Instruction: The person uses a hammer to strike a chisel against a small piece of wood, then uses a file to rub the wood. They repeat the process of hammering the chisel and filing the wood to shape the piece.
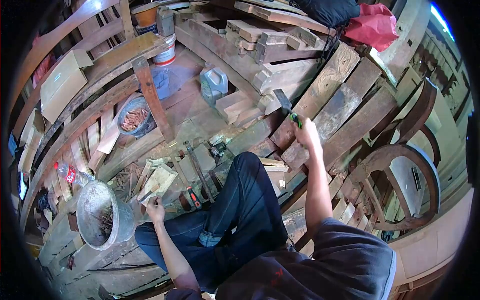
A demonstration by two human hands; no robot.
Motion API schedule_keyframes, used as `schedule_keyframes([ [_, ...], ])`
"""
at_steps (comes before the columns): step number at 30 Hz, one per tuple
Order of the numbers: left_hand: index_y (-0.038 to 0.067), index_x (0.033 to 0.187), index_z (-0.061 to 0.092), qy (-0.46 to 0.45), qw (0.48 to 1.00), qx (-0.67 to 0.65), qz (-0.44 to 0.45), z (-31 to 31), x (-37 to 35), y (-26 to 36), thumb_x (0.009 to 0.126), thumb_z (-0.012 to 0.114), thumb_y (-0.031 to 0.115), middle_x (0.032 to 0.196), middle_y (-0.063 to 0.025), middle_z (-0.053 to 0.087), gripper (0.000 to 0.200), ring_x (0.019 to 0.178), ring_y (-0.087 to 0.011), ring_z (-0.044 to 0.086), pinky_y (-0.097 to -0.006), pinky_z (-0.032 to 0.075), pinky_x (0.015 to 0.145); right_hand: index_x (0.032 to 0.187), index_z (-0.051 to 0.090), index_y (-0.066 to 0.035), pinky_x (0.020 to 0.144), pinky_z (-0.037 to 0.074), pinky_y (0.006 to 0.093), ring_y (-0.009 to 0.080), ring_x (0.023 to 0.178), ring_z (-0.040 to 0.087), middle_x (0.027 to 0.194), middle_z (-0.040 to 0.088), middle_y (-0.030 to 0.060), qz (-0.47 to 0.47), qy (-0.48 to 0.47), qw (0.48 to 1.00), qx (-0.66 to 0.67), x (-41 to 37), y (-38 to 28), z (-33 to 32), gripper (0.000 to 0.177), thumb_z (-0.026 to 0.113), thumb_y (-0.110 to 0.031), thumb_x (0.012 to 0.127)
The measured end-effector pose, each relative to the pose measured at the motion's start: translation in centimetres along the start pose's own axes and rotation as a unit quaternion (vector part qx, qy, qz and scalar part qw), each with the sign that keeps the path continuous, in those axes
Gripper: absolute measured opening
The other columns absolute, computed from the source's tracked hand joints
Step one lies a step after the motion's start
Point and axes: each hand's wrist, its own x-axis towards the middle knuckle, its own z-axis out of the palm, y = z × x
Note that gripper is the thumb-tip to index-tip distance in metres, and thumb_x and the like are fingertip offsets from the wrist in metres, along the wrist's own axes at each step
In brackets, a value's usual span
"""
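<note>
My right hand (307, 134) is closed around the green-and-black handle of a tool with a flat dark-grey blade (282, 100). It is raised over thick wooden beams (327, 112), the blade pointing away from me. Lower down, my left hand (155, 210) has its fingers pinched together beside my bent knee. A small, slim piece with a pale end shows at its fingertips, too small to name. Close to that hand are a wood offcut (159, 181), a red-and-black handled tool (193, 198) and a long dark metal bar (199, 170) on the floor.
At left stand a grey bucket (119, 220) with dark scraps, a plastic bottle (70, 172) and a bucket of wood pieces (135, 116). A jerrycan (214, 82) stands ahead, near stacked timber (285, 52). Curved wooden frames (362, 165) lean at right.
</note>
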Motion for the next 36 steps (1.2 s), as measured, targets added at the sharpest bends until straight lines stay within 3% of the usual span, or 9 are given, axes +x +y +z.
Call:
schedule_keyframes([
  [2,0.0,0.092,0.07,-0.01,1.0,-0.004,-0.008,-0.1,0.0,0.0,0.085,0.066,0.014,0.073,-0.0114,0.066,0.016,0.066,-0.0199,0.062,-0.0334,0.05,0.068,0.107,0.067,-0.004,0.074,0.053,0.0472,0.043,0.086,0.066,0.091,0.066,0.0287,0.002,-0.031,0.999,-0.013,0.8,-0.4,-1.6,0.027,0.065,-0.02,0.085],
  [3,0.0,0.092,0.07,-0.009,1.0,-0.006,-0.01,-0.1,0.1,0.1,0.085,0.066,0.014,0.072,-0.0111,0.066,0.016,0.066,-0.0195,0.062,-0.0332,0.05,0.068,0.11,0.068,-0.005,0.075,0.054,0.0437,0.0392,0.086,0.068,0.089,0.067,0.0269,0.1,-0.102,0.99,-0.002,0.6,-2.7,-3.4,0.032,0.067,-0.022,0.083],
  [10,0.0,0.091,0.07,0.0,1.0,-0.014,-0.004,-0.4,-0.3,-0.2,0.085,0.065,0.012,0.077,-0.0128,0.068,0.015,0.069,-0.0208,0.064,-0.0331,0.05,0.069,0.111,0.069,-0.004,0.076,0.054,0.0409,0.0336,0.079,0.07,0.081,0.068,0.0241,-0.038,-0.068,0.996,-0.049,2.1,-0.4,-4.6,0.034,0.067,-0.022,0.081],
  [14,-0.001,0.091,0.069,0.002,1.0,0.0,-0.011,-0.5,0.0,0.4,0.085,0.064,0.012,0.078,-0.0131,0.068,0.015,0.07,-0.0217,0.065,-0.0336,0.05,0.069,0.113,0.068,-0.004,0.061,0.053,0.038,0.0273,0.061,0.068,0.072,0.067,0.0204,0.017,-0.068,0.997,-0.035,5.7,-2.1,-2.0,0.032,0.067,-0.019,0.084],
  [15,-0.001,0.092,0.069,-0.002,1.0,0.0,-0.003,-0.6,-0.2,0.4,0.085,0.064,0.012,0.078,-0.0132,0.068,0.015,0.071,-0.0217,0.065,-0.0337,0.05,0.07,0.112,0.069,-0.003,0.063,0.051,0.0361,0.0209,0.065,0.067,0.067,0.064,0.0137,0.02,-0.103,0.995,-0.001,7.0,-0.1,-2.0,0.033,0.07,-0.022,0.084],
  [19,0.0,0.092,0.07,0.004,1.0,-0.006,-0.007,-0.2,0.0,0.7,0.085,0.064,0.012,0.078,-0.0132,0.068,0.015,0.072,-0.0223,0.065,-0.0336,0.05,0.071,0.113,0.067,-0.003,0.061,0.052,0.0375,0.0225,0.057,0.067,0.07,0.066,0.0179,-0.013,-0.099,0.995,-0.023,4.6,-0.6,-2.5,0.033,0.067,-0.02,0.085],
  [22,0.0,0.093,0.07,-0.007,0.999,0.0,-0.043,-1.0,-0.4,1.0,0.085,0.065,0.012,0.079,-0.0128,0.069,0.016,0.074,-0.0215,0.066,-0.0335,0.051,0.073,0.12,0.063,-0.001,0.068,0.053,0.0345,0.0217,0.066,0.068,0.077,0.068,0.0187,-0.131,-0.064,0.989,-0.011,1.0,-1.4,-3.1,0.037,0.067,-0.018,0.086],
  [29,0.001,0.095,0.071,-0.021,0.999,0.008,-0.041,-0.3,0.0,0.3,0.086,0.065,0.016,0.083,-0.0122,0.071,0.018,0.078,-0.02,0.067,-0.0331,0.051,0.076,0.124,0.059,0.003,0.071,0.051,0.029,0.0148,0.072,0.065,0.085,0.068,0.016,-0.262,-0.026,0.946,0.189,-5.8,-3.5,-2.4,0.045,0.073,-0.012,0.084],
  [36,0.002,0.091,0.07,-0.001,1.0,-0.007,-0.02,-0.5,-0.1,0.4,0.086,0.064,0.016,0.075,-0.0129,0.068,0.016,0.07,-0.0211,0.065,-0.0327,0.051,0.071,0.125,0.06,0.001,0.066,0.052,0.0289,0.0132,0.067,0.064,0.085,0.069,0.0151,-0.275,-0.04,0.944,0.177,-8.6,-7.0,-4.0,0.046,0.074,-0.011,0.083],
])
